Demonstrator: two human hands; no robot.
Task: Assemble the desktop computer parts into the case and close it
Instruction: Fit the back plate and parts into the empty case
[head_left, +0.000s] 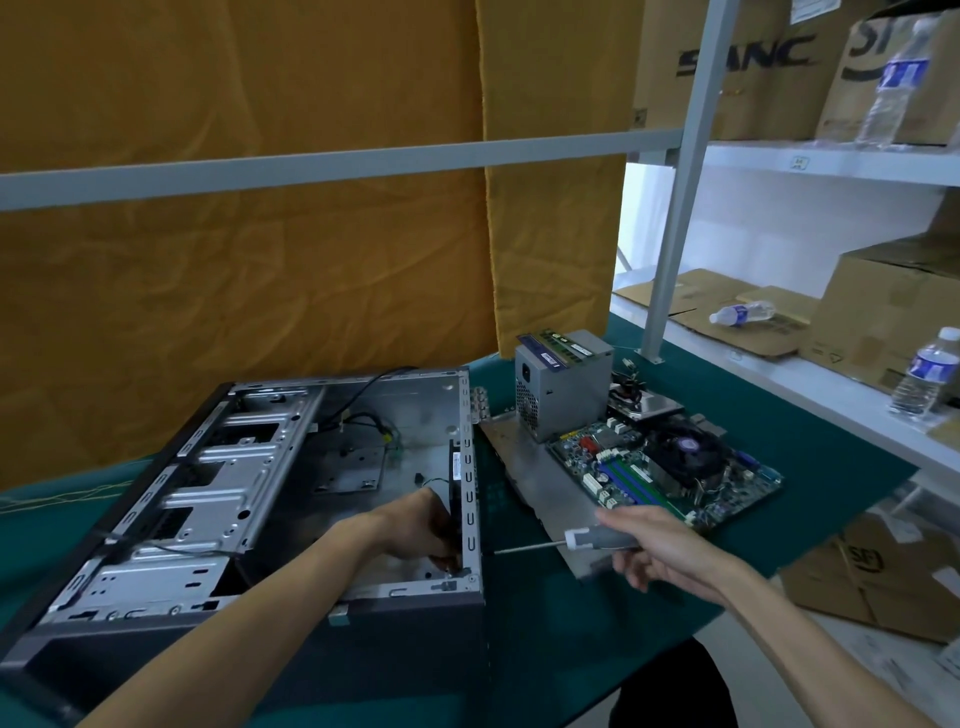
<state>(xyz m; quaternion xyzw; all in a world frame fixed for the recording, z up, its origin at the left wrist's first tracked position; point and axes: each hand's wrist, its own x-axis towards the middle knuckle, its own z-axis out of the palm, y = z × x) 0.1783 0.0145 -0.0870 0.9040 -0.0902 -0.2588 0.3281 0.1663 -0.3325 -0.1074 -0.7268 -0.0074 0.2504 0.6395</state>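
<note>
Green matting covered the bench where the open case (249, 499) lay near its left edge, the left hand (431, 530) gripping a black fan inside its rear wall, while the right hand (654, 556) held a screwdriver (566, 543) pointing leftward at that wall from outside.

place: storeroom-style repair workshop | signs: white metal shelving (810, 161) stacked with brown cardboard cartons (883, 312) | green mat-covered worktop (779, 431) | hanging mustard-yellow cloth backdrop (234, 260)
</note>
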